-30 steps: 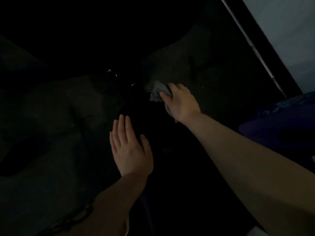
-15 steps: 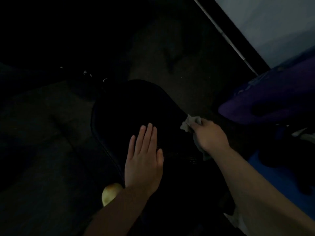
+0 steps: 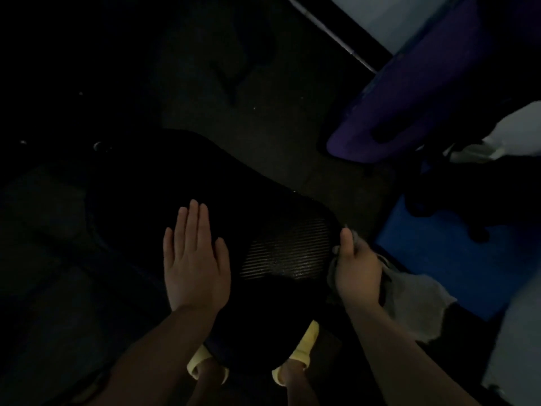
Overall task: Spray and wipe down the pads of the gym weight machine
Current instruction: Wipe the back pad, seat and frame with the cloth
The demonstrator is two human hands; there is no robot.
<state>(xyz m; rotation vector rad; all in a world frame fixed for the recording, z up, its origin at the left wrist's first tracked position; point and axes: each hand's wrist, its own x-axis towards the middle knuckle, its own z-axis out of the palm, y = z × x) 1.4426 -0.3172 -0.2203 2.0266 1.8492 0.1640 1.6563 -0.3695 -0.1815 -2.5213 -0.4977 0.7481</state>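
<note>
The scene is very dark. A long black pad (image 3: 205, 177) of the weight machine runs from upper left toward me, with a ribbed patch near its right edge. My left hand (image 3: 194, 259) rests flat on the pad, fingers straight and together. At the pad's right edge my right hand (image 3: 357, 273) grips a grey cloth (image 3: 415, 300), which hangs down behind and to the right of the hand. No spray bottle shows.
A purple object (image 3: 409, 98) lies on the floor at upper right, and a blue mat (image 3: 445, 259) sits beside the pad on the right. A thin metal bar (image 3: 330, 30) runs along the wall base. My feet in yellow slippers (image 3: 301, 350) show below the pad.
My right hand has drawn the cloth along the pad from its far end to the near right edge. The view has tilted down toward me. My left hand stays flat on the pad.
</note>
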